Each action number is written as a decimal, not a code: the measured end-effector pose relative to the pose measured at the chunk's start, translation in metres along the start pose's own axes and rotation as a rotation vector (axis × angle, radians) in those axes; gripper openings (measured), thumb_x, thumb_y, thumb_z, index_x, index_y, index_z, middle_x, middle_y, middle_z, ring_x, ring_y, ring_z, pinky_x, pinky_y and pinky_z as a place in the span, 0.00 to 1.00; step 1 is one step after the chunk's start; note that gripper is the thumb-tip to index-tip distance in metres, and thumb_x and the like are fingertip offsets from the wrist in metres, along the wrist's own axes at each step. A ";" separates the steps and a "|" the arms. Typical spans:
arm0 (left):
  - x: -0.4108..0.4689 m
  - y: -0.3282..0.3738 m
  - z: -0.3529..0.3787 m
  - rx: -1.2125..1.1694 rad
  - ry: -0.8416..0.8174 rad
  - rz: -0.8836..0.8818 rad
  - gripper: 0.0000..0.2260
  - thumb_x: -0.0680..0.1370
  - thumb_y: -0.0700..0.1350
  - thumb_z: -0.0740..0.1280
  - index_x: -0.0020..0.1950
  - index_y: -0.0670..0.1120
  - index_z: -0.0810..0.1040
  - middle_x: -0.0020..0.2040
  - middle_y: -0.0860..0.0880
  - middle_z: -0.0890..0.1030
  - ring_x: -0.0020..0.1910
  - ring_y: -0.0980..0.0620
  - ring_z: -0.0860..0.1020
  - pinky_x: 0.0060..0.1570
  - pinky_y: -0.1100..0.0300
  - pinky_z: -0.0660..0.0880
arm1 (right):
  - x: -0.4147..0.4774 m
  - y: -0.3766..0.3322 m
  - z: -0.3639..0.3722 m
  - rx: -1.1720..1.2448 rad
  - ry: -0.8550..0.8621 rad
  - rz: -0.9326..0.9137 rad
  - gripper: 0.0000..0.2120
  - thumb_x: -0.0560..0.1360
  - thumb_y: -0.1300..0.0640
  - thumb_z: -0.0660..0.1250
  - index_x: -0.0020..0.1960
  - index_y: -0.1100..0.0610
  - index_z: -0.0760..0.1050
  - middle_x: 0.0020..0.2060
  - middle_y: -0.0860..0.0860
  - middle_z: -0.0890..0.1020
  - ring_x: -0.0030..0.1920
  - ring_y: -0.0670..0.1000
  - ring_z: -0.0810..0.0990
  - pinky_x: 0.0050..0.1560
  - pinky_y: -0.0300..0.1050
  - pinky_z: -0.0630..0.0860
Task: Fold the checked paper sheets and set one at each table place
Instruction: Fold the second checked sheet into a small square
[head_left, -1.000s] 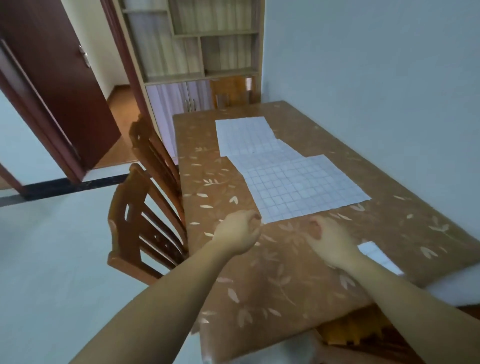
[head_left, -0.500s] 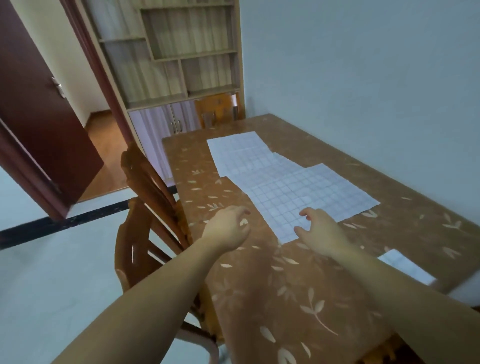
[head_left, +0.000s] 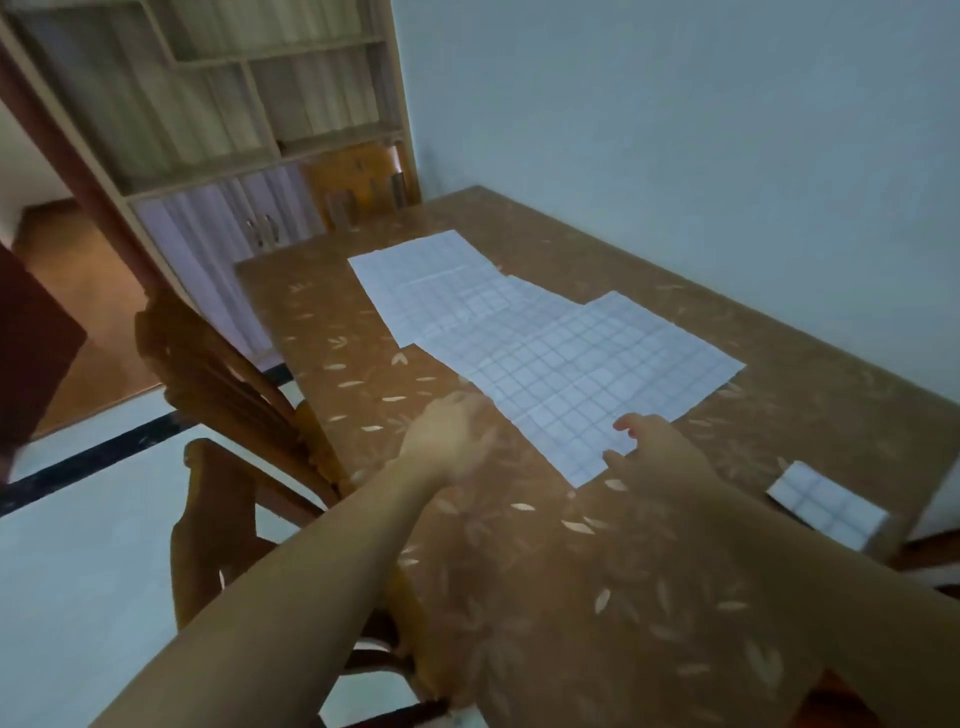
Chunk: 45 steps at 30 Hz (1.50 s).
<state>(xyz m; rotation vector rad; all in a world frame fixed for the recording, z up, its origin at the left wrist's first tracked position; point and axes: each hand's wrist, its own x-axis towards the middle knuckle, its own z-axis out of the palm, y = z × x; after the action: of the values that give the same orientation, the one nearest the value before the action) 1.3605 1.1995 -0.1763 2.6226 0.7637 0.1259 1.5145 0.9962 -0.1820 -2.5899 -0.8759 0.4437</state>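
Several white checked paper sheets lie flat and overlapping on the brown leaf-patterned table (head_left: 649, 597). The nearest sheet (head_left: 587, 374) is the largest; a farther sheet (head_left: 415, 275) lies behind it. My right hand (head_left: 654, 452) rests at the near corner of the nearest sheet, fingers apart and touching its edge. My left hand (head_left: 452, 431) hovers at the sheet's left edge, blurred, fingers loosely curled, holding nothing. A small folded checked sheet (head_left: 826, 504) lies near the table's right front edge.
Two wooden chairs (head_left: 234, 395) stand along the table's left side, and another chair (head_left: 363, 182) at the far end. A shelf cabinet (head_left: 234, 130) stands behind, a dark red door (head_left: 31, 332) at left. A pale wall runs along the table's right side.
Both hands moved forward to the near edge of the nearest sheet. The right hand now touches its corner. The view has shifted closer to the table.
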 end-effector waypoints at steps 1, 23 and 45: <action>0.005 -0.007 0.004 -0.019 -0.013 0.010 0.19 0.78 0.54 0.62 0.69 0.55 0.73 0.69 0.51 0.74 0.68 0.47 0.71 0.64 0.47 0.71 | 0.000 -0.003 0.004 -0.007 -0.007 0.035 0.23 0.75 0.46 0.67 0.68 0.52 0.70 0.64 0.52 0.74 0.52 0.51 0.80 0.57 0.49 0.78; 0.180 -0.014 0.151 0.156 -0.296 0.045 0.33 0.81 0.62 0.54 0.80 0.49 0.49 0.81 0.47 0.50 0.80 0.48 0.47 0.77 0.46 0.49 | 0.144 0.071 0.096 -0.187 -0.029 0.094 0.36 0.79 0.38 0.54 0.79 0.57 0.50 0.79 0.57 0.51 0.79 0.56 0.49 0.77 0.55 0.51; 0.167 -0.023 0.216 -0.125 0.234 0.145 0.09 0.79 0.43 0.65 0.48 0.44 0.85 0.49 0.44 0.86 0.60 0.44 0.81 0.63 0.44 0.74 | 0.161 0.097 0.146 -0.175 0.353 -0.164 0.20 0.77 0.50 0.55 0.56 0.57 0.82 0.57 0.51 0.84 0.61 0.51 0.81 0.57 0.53 0.75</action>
<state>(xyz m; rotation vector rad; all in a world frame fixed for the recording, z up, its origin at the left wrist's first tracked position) 1.5323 1.2289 -0.3868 2.5688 0.6162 0.5131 1.6272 1.0607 -0.3811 -2.6066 -1.0234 -0.1397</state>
